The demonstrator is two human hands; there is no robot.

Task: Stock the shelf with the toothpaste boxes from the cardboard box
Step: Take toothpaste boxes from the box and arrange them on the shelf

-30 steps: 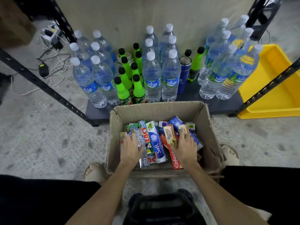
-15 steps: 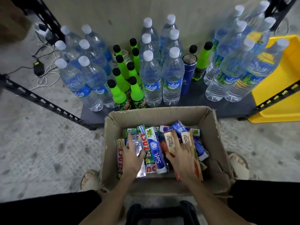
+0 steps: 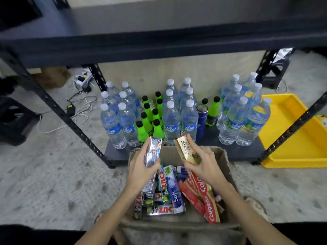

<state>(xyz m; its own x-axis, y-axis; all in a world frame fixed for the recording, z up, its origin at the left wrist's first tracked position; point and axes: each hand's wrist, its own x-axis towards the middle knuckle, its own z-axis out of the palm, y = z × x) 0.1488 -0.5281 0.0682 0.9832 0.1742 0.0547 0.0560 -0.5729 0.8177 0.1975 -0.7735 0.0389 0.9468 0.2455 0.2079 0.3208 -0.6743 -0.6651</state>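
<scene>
Lift-out step: left hand grips silver box, right hand pinches gold box; next, carry toward shelf at twelve o'clock.

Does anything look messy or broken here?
Yes. The cardboard box has a torn, crumpled rim, and the toothpaste boxes inside lie jumbled at different angles. A tangle of cables sprawls on the floor, left of the shelf. The bottles stand upright.

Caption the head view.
Left hand lifts a silver box, right hand a gold one, above the cardboard box.
</scene>
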